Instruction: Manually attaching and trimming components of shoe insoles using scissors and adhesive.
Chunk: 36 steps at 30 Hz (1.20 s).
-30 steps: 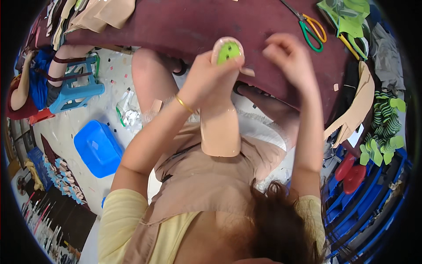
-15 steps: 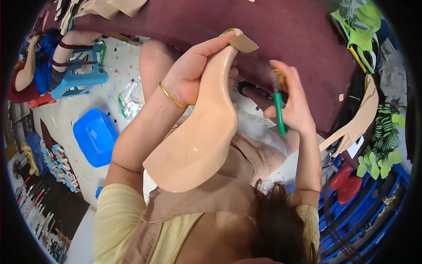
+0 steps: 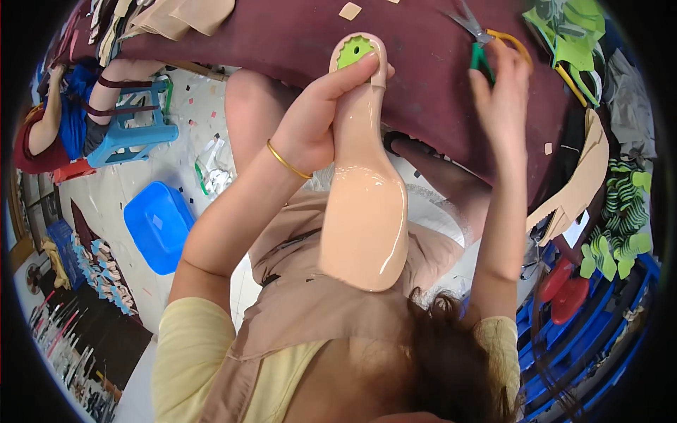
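The tan sole [image 3: 363, 225] was held in the middle of the frame, its broad end down in front of the apron [image 3: 303, 314] and its narrow end, with a green patch [image 3: 352, 49], up over the near edge of the table [image 3: 430, 42]. The left hand [image 3: 307, 123] had its grip clamped on the sole, thumb across the narrow end.

Half a second earlier the sole had lain aslant, a tan flap stuck out from the narrow end, and the scissors [image 3: 484, 35] were up in the right hand [image 3: 504, 92]. By this moment the sole had been turned, the flap no longer showed, and a tan scrap [image 3: 349, 10] had appeared on the table at the top of the frame, which suggested that the flap had been snipped off. The scissors were at the upper right over the table, blades a little apart; the right hand's fingers were at the handles, but whether its grip was closed on them could not be told.

At the left of the frame a blue tub [image 3: 143, 243] sat on the floor with a pale patch inside, a scrap or a reflection. Nearer the middle lay a clear bag [image 3: 214, 173], its contents unclear.
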### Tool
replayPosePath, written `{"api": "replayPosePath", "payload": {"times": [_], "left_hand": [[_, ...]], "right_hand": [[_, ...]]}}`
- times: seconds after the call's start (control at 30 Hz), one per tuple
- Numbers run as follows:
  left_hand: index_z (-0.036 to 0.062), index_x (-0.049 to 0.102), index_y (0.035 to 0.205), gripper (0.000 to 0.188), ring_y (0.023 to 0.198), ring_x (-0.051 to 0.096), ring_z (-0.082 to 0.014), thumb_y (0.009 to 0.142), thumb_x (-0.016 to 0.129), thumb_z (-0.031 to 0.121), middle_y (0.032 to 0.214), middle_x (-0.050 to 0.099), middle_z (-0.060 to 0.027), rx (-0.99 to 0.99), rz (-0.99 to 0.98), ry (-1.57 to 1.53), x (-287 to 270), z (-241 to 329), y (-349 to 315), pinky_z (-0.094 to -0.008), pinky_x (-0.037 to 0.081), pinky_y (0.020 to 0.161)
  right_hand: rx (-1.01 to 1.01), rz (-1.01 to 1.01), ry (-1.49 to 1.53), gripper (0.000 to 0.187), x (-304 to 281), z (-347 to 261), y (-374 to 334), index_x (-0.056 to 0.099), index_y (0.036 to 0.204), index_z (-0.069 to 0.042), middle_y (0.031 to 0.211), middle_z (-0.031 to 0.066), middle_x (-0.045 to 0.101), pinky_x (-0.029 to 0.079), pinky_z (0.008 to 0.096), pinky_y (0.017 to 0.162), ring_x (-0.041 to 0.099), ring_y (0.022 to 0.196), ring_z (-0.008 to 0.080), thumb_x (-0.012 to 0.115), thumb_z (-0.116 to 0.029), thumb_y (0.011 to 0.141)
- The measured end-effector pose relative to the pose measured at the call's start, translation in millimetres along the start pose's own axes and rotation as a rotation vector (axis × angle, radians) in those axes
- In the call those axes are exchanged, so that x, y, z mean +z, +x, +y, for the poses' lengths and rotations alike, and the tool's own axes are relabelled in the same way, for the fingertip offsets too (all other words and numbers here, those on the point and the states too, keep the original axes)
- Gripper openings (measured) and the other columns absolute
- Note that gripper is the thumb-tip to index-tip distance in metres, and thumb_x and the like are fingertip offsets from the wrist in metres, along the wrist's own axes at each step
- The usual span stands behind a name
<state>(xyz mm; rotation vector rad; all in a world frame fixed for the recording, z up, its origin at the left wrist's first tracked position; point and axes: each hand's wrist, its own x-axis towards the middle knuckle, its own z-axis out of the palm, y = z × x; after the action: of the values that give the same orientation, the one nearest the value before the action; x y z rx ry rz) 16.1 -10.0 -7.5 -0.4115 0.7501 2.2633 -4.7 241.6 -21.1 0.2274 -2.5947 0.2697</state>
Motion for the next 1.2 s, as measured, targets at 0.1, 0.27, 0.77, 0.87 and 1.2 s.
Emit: {"api": "replayPosePath", "payload": {"times": [0.1, 0.27, 0.77, 0.87, 1.2], "left_hand": [[0.0032, 0.061, 0.099, 0.025, 0.072, 0.060, -0.0091, 0.086, 0.062, 0.025, 0.084, 0.062, -0.0010, 0.222, -0.079, 0.097, 4.3, -5.8, -1.0, -0.0250, 0.051, 0.064], [0.0027, 0.060, 0.101, 0.027, 0.078, 0.061, -0.0116, 0.087, 0.061, 0.025, 0.089, 0.062, -0.0039, 0.280, -0.193, 0.177, 4.9, -3.9, -3.8, -0.0254, 0.050, 0.069], [0.0026, 0.050, 0.116, 0.035, 0.087, 0.057, -0.0141, 0.092, 0.052, 0.029, 0.095, 0.059, -0.0042, 0.318, -0.372, 0.124, -7.6, -8.7, -0.3, -0.0282, 0.049, 0.076], [0.0017, 0.054, 0.110, 0.032, 0.083, 0.058, -0.0145, 0.092, 0.052, 0.028, 0.090, 0.060, -0.0039, 0.356, -0.124, 0.117, -7.9, 0.5, 3.5, -0.0273, 0.048, 0.075], [-0.0006, 0.058, 0.105, 0.034, 0.084, 0.060, -0.0109, 0.093, 0.052, 0.031, 0.091, 0.062, -0.0053, 0.276, -0.302, 0.313, -0.3, 1.8, -6.6, -0.0242, 0.049, 0.068]], "right_hand": [[0.522, -0.559, 1.459, 0.034, -17.1, -78.0, -17.0, 0.054, 0.116, -0.002, 0.102, 0.0055, 0.059, 0.046, 0.0281, 0.083, 0.057, 0.091, 0.0135, 0.063, -0.016, 0.086], [0.752, -0.497, 2.041, 0.027, -14.4, -102.7, -33.2, 0.055, 0.112, 0.000, 0.101, 0.0040, 0.060, 0.046, 0.0269, 0.083, 0.057, 0.092, 0.0107, 0.062, -0.014, 0.089], [0.901, -0.529, 2.254, 0.022, -18.6, -113.7, -30.4, 0.060, 0.101, -0.006, 0.096, 0.0036, 0.062, 0.047, 0.0290, 0.077, 0.059, 0.087, 0.0149, 0.068, -0.006, 0.080], [0.059, -0.043, 1.193, 0.012, -20.1, -114.1, -34.6, 0.063, 0.085, -0.005, 0.087, 0.0043, 0.062, 0.048, 0.0282, 0.069, 0.058, 0.079, 0.0147, 0.068, 0.001, 0.075], [0.614, -0.433, 1.503, 0.021, -32.5, -110.4, -14.7, 0.061, 0.075, 0.002, 0.068, 0.0008, 0.061, 0.042, 0.0175, 0.053, 0.053, 0.058, 0.0033, 0.067, -0.015, 0.085]]}}
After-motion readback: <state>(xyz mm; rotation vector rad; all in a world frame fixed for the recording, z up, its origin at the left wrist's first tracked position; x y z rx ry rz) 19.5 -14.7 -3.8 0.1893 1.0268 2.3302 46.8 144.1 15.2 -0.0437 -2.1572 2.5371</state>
